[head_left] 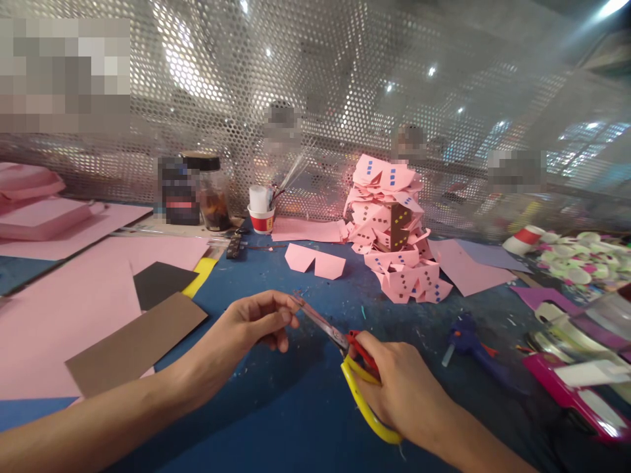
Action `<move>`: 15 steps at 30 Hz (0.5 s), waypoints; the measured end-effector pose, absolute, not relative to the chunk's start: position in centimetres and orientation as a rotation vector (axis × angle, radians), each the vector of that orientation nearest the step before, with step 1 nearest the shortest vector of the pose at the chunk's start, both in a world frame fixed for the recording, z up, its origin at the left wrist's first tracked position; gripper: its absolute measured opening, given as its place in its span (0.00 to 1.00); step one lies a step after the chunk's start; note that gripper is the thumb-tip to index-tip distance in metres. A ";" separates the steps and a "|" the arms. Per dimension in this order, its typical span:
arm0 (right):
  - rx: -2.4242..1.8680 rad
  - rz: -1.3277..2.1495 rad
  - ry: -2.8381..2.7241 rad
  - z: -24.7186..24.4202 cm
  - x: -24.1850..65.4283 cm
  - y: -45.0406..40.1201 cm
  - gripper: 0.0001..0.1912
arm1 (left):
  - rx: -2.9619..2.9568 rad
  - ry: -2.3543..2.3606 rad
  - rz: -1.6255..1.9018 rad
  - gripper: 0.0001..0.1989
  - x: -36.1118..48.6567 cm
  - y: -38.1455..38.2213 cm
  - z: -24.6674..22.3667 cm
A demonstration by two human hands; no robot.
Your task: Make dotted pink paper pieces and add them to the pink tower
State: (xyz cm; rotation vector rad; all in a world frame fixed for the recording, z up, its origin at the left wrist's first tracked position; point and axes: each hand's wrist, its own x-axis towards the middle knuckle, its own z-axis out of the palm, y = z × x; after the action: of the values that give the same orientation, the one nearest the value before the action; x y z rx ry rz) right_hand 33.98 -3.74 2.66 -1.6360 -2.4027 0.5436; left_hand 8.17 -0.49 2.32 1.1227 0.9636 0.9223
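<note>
My right hand (401,378) grips a pair of scissors (335,334) with yellow and red handles, the blades pointing up and left. At the blade tips, my left hand (263,318) is closed in a pinch; what lies between its fingertips is too small to make out. Beyond the hands, a cut pink paper piece (315,261) with a notch in its lower edge lies flat on the blue table (236,414). Behind it to the right rises a tall stack of folded pink paper pieces (394,276), marked with small blue, brown and yellow squares.
Pink sheets (64,315), a brown card (138,341) and a black card (162,284) lie left. A blue glue gun (466,345), tape rolls (547,338) and a magenta tool (572,394) are right. A paper cup (261,220) and a lidded jar (214,200) stand behind.
</note>
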 end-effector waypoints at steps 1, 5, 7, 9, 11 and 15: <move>-1.637 0.539 -2.403 2.6 34.0 -3.8 0.05 | 1.121 0.964 0.923 0.09 8.2 -0.4 2.3; -1.639 0.539 -2.398 2.5 34.1 -3.8 0.05 | 1.118 0.954 0.921 0.09 8.2 -0.3 2.2; -1.637 0.527 -2.396 2.4 34.1 -3.8 0.05 | 1.111 0.951 0.920 0.09 8.2 -0.3 2.2; -1.630 0.522 -2.395 2.4 34.1 -3.8 0.05 | 1.110 0.950 0.919 0.09 8.2 -0.3 2.2; -1.626 0.531 -2.394 2.4 34.0 -3.8 0.04 | 1.116 0.952 0.917 0.09 8.3 -0.4 2.3; -1.626 0.541 -2.391 2.5 33.9 -3.8 0.04 | 1.122 0.969 0.918 0.10 8.3 -0.6 2.4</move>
State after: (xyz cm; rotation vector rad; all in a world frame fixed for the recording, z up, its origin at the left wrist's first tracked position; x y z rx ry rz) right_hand 33.94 -3.84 2.52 -1.6263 -2.3905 0.5412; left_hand 8.32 -0.58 2.44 1.1223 0.9688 0.9178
